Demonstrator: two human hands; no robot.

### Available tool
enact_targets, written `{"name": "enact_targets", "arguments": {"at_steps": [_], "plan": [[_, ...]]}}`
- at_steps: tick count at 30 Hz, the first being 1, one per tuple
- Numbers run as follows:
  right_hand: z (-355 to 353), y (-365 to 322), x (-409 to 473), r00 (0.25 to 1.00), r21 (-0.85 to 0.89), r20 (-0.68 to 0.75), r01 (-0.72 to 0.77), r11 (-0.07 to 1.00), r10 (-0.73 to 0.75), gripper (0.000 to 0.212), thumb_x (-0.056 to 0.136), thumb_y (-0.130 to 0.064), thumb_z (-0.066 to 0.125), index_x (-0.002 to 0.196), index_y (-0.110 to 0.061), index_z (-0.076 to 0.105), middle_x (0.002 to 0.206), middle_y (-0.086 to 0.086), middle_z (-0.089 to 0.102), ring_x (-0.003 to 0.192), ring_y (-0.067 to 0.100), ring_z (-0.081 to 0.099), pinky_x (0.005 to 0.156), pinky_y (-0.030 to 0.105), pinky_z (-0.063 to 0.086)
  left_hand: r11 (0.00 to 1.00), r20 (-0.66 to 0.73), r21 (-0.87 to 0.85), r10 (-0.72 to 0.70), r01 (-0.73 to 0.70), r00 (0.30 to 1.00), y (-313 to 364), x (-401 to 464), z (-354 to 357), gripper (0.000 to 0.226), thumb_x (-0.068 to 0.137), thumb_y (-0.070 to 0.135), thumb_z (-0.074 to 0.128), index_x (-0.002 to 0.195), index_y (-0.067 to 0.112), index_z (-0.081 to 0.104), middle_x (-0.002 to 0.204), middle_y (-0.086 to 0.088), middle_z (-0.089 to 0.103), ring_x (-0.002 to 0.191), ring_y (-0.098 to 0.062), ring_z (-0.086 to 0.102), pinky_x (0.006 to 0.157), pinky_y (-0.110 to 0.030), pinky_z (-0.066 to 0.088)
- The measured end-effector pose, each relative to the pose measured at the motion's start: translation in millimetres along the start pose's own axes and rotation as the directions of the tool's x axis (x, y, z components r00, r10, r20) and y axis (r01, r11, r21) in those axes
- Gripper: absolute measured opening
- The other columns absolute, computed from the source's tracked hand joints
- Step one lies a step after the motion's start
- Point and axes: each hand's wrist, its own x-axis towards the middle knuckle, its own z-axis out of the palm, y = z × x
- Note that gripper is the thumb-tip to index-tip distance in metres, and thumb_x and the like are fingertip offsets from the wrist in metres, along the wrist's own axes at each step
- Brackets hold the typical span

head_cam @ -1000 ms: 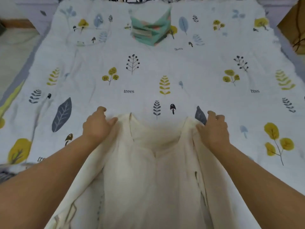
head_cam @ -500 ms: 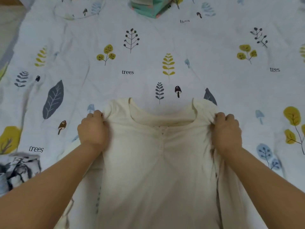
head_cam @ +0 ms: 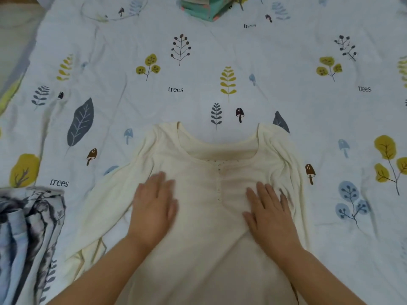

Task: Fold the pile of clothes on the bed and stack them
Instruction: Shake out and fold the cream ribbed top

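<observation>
Presently, item one: cream long-sleeved henley top (head_cam: 211,216), laid face up on the bed, neckline toward 12 o'clock, hem running out of view at 6; small button placket at centre chest.

Left hand (head_cam: 154,210): flat, fingers straight, pressing the chest at 9 o'clock of the placket. Right hand (head_cam: 269,213): likewise flat and pressing at 3 o'clock, beside a bunch of creases near the right shoulder.

Handling note: smoothing is probably best done from the placket outward toward each sleeve, clearing those creases before any side fold, so the edges meet squarely.

Item two: folded teal patterned stack (head_cam: 204,7), 12 o'clock, well apart.

Item three: grey-blue printed garments (head_cam: 28,238), unfolded, 9 o'clock, near the left sleeve.

Ground: bedsheet (head_cam: 110,51) with leaf and mushroom print; legible wording "trees", repeated.
</observation>
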Motion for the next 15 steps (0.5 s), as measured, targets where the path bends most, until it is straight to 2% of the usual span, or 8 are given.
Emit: {"name": "enact_targets", "arguments": {"at_steps": [1, 3, 4, 6, 8, 10, 13, 15], "plan": [[-7, -5, -2, 0.999, 0.051, -0.032, -0.010, 0.999, 0.011, 0.058, 0.098, -0.041, 0.031, 0.150, -0.021, 0.013, 0.158, 0.007, 0.005, 0.146, 0.023, 0.000, 0.116, 0.041, 0.000, 0.997, -0.148, -0.025, -0.074, 0.071, 0.986, -7, -2, -8, 0.050, 0.082, 0.026, 0.037, 0.114, -0.003, 0.061, 0.126, -0.032, 0.052, 0.114, -0.049, 0.052, 0.091, -0.058, 0.042], [-17, -11, -9, 0.994, 0.131, -0.104, -0.023, 0.991, 0.037, 0.052, 0.096, -0.032, 0.045, 0.144, -0.013, 0.034, 0.153, 0.014, 0.024, 0.143, 0.028, 0.019, 0.117, 0.042, 0.012, 0.963, -0.287, -0.078, -0.270, 0.258, 0.919, -27, -8, -17, 0.041, 0.079, 0.012, 0.046, 0.112, -0.010, 0.057, 0.122, -0.039, 0.048, 0.110, -0.055, 0.048, 0.088, -0.061, 0.041], [-19, -14, -13, 0.988, 0.152, -0.147, -0.020, 0.988, 0.042, 0.049, 0.093, -0.027, 0.053, 0.138, -0.009, 0.044, 0.148, 0.018, 0.034, 0.138, 0.032, 0.030, 0.114, 0.044, 0.020, 0.931, -0.261, -0.083, -0.364, 0.355, 0.894, -38, -11, -20, 0.042, 0.083, 0.009, 0.049, 0.120, -0.010, 0.050, 0.129, -0.040, 0.041, 0.118, -0.055, 0.040, 0.094, -0.062, 0.036], [-20, -21, -21, 0.977, 0.175, -0.211, -0.004, 0.985, 0.041, 0.044, 0.085, -0.018, 0.066, 0.126, -0.003, 0.057, 0.135, 0.023, 0.049, 0.125, 0.039, 0.047, 0.104, 0.049, 0.035, 0.852, -0.065, -0.026, -0.523, 0.522, 0.850, -60, -17, -21, 0.060, 0.087, 0.016, 0.057, 0.136, -0.007, 0.031, 0.143, -0.035, 0.027, 0.132, -0.049, 0.025, 0.107, -0.058, 0.024], [-21, -30, -27, 0.980, 0.175, -0.200, 0.010, 0.985, 0.025, 0.044, 0.086, -0.019, 0.065, 0.126, -0.005, 0.056, 0.135, 0.020, 0.049, 0.124, 0.037, 0.047, 0.103, 0.047, 0.036, 0.745, 0.085, -0.065, -0.659, 0.664, 0.747, -80, -19, -23, 0.061, 0.085, 0.021, 0.059, 0.134, -0.003, 0.032, 0.135, -0.031, 0.038, 0.126, -0.045, 0.035, 0.104, -0.053, 0.029], [-20, -38, -31, 0.993, 0.193, -0.119, 0.000, 0.981, 0.023, 0.046, 0.094, -0.029, 0.051, 0.137, -0.013, 0.045, 0.145, 0.011, 0.038, 0.135, 0.027, 0.034, 0.111, 0.037, 0.025, 0.654, 0.151, -0.122, -0.731, 0.746, 0.665, -93, -16, -30, 0.040, 0.086, 0.024, 0.058, 0.113, -0.001, 0.046, 0.115, -0.027, 0.053, 0.111, -0.042, 0.050, 0.092, -0.044, 0.040], [-19, -49, -37, 0.996, 0.242, -0.081, -0.001, 0.970, 0.021, 0.045, 0.095, -0.030, 0.046, 0.138, -0.015, 0.042, 0.145, 0.008, 0.036, 0.135, 0.023, 0.031, 0.111, 0.033, 0.023, 0.771, 0.154, -0.072, -0.618, 0.632, 0.771, -100, -18, -48, 0.023, 0.085, 0.018, 0.060, 0.075, 0.004, 0.045, 0.088, -0.023, 0.058, 0.095, -0.040, 0.057, 0.072, -0.036, 0.040], [-22, -60, -41, 0.998, 0.254, -0.068, 0.022, 0.967, -0.005, 0.044, 0.095, -0.029, 0.046, 0.137, -0.017, 0.043, 0.142, 0.004, 0.038, 0.133, 0.021, 0.033, 0.108, 0.031, 0.026, 0.830, -0.015, -0.066, -0.555, 0.553, 0.832, -93, -19, -66, 0.028, 0.082, 0.012, 0.060, 0.066, 0.008, 0.037, 0.078, -0.022, 0.057, 0.082, -0.041, 0.057, 0.061, -0.035, 0.033]]}}
